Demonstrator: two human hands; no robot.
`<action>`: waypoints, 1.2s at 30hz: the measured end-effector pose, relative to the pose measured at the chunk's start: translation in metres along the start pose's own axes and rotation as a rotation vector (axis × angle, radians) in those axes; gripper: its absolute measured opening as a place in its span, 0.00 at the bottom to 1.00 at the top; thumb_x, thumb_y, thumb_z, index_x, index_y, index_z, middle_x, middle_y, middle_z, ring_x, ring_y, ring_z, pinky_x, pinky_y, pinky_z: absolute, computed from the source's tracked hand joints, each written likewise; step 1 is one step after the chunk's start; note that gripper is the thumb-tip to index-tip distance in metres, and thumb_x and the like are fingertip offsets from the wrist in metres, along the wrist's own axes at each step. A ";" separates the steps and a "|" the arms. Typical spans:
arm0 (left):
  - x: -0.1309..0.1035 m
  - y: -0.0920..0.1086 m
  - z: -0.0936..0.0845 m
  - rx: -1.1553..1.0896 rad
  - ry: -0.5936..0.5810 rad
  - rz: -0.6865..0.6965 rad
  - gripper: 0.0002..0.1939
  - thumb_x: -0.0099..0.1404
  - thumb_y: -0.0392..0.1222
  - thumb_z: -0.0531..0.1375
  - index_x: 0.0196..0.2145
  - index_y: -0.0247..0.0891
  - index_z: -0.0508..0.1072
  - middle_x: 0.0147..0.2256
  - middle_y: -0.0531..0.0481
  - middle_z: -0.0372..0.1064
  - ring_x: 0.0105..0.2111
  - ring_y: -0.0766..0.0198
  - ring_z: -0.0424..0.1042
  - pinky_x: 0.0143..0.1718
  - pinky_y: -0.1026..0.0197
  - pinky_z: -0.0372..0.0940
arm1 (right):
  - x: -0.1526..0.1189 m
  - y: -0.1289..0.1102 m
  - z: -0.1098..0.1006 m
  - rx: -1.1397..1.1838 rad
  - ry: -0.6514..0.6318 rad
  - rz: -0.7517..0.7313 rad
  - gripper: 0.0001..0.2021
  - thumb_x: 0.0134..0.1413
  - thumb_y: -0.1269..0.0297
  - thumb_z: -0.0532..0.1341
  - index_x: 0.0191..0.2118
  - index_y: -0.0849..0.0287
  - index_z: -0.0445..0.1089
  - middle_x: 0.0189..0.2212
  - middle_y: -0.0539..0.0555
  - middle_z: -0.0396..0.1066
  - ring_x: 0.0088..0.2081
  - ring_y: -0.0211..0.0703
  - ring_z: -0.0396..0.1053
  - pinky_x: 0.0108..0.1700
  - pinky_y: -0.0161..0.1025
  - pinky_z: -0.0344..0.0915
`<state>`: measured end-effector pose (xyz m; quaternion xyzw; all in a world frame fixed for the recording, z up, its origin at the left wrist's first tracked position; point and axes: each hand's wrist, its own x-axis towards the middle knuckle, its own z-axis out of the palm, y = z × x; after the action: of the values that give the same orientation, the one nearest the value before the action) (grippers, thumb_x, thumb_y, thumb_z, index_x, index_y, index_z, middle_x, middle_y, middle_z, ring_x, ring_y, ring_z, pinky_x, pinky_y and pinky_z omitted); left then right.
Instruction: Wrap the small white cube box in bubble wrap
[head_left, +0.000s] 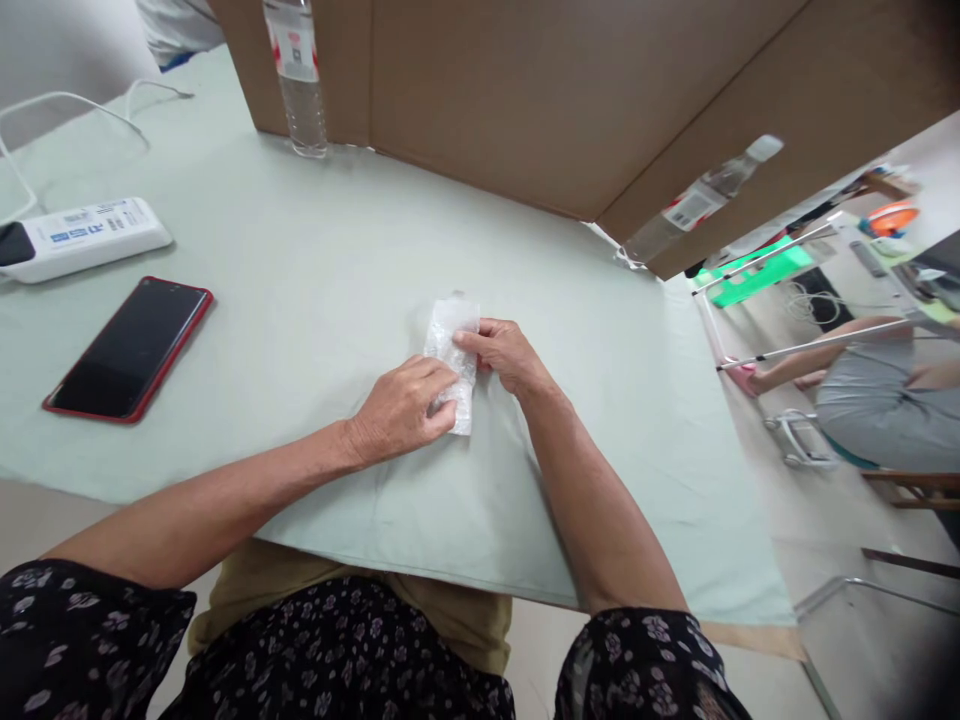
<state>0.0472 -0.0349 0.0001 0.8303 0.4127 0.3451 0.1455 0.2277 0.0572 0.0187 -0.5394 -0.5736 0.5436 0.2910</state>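
A small translucent bubble-wrap packet (453, 350) is held upright in the picture between my hands, over the pale green tablecloth (315, 270). Fingers of my left hand (409, 405) are curled on its lower left part. From the right, my right hand (510, 352) grips its upper right edge, thumb on the front face and the other fingers behind. Whatever the wrap may contain cannot be made out.
A red-edged phone (131, 350) and a white device (90, 238) with a cable lie at the left. Brown cardboard panels (480, 100) stand behind, with water bottles (304, 110) (694, 205) against them. A seated person (885, 400) is at the right.
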 end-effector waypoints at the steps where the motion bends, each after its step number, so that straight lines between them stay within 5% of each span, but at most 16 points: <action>1: 0.000 0.000 0.000 -0.008 0.000 -0.006 0.09 0.65 0.35 0.56 0.42 0.38 0.74 0.42 0.44 0.77 0.43 0.54 0.74 0.46 0.52 0.71 | -0.001 0.001 0.001 0.017 0.018 -0.030 0.12 0.42 0.56 0.69 0.24 0.59 0.70 0.16 0.43 0.58 0.19 0.30 0.51 0.20 0.32 0.47; 9: -0.005 0.002 0.000 0.032 0.108 -0.165 0.11 0.61 0.40 0.62 0.43 0.40 0.72 0.43 0.45 0.69 0.41 0.57 0.72 0.43 0.55 0.70 | -0.039 0.002 0.010 0.151 0.084 -0.238 0.14 0.47 0.49 0.71 0.33 0.55 0.80 0.32 0.50 0.77 0.37 0.43 0.72 0.41 0.41 0.69; 15: -0.005 -0.004 0.004 -0.028 0.225 -0.194 0.30 0.57 0.42 0.65 0.56 0.37 0.63 0.53 0.37 0.66 0.54 0.48 0.67 0.55 0.44 0.67 | -0.074 -0.001 0.014 -0.033 -0.010 -0.398 0.16 0.54 0.44 0.68 0.32 0.53 0.81 0.36 0.52 0.79 0.44 0.49 0.76 0.53 0.48 0.70; 19: -0.002 -0.013 0.001 -0.178 0.118 -0.080 0.26 0.60 0.40 0.64 0.55 0.38 0.65 0.59 0.35 0.63 0.63 0.48 0.62 0.62 0.43 0.63 | -0.087 0.006 0.017 -0.045 -0.014 -0.482 0.15 0.56 0.45 0.67 0.35 0.50 0.82 0.42 0.54 0.80 0.48 0.49 0.76 0.57 0.50 0.70; 22: 0.000 -0.016 -0.004 -0.304 0.015 -0.091 0.10 0.60 0.39 0.63 0.40 0.38 0.69 0.52 0.38 0.70 0.58 0.51 0.69 0.55 0.49 0.69 | -0.093 0.014 0.016 -0.080 0.013 -0.500 0.13 0.59 0.47 0.65 0.39 0.48 0.82 0.47 0.55 0.80 0.51 0.48 0.76 0.58 0.51 0.70; 25: 0.001 -0.016 -0.008 -0.364 -0.023 -0.134 0.06 0.59 0.37 0.63 0.32 0.39 0.67 0.45 0.43 0.73 0.48 0.56 0.74 0.48 0.53 0.71 | -0.100 0.022 0.014 -0.201 0.018 -0.551 0.12 0.63 0.53 0.62 0.44 0.48 0.82 0.50 0.55 0.79 0.53 0.48 0.76 0.60 0.52 0.69; 31: 0.002 -0.018 -0.013 -0.341 -0.097 -0.074 0.04 0.57 0.34 0.58 0.32 0.39 0.68 0.42 0.46 0.75 0.43 0.58 0.75 0.45 0.55 0.70 | -0.109 0.045 0.019 -0.492 0.049 -0.751 0.22 0.58 0.59 0.67 0.58 0.49 0.74 0.59 0.59 0.74 0.64 0.54 0.68 0.66 0.59 0.64; 36: 0.000 -0.027 -0.022 -0.303 -0.182 0.086 0.11 0.56 0.35 0.58 0.39 0.40 0.68 0.47 0.44 0.75 0.48 0.55 0.75 0.51 0.50 0.69 | -0.106 0.060 0.026 -0.549 0.126 -0.854 0.19 0.63 0.71 0.59 0.57 0.51 0.74 0.59 0.60 0.74 0.65 0.51 0.66 0.65 0.56 0.66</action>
<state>0.0160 -0.0191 0.0017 0.8436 0.3053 0.3328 0.2904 0.2484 -0.0605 -0.0167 -0.3452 -0.8458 0.1722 0.3686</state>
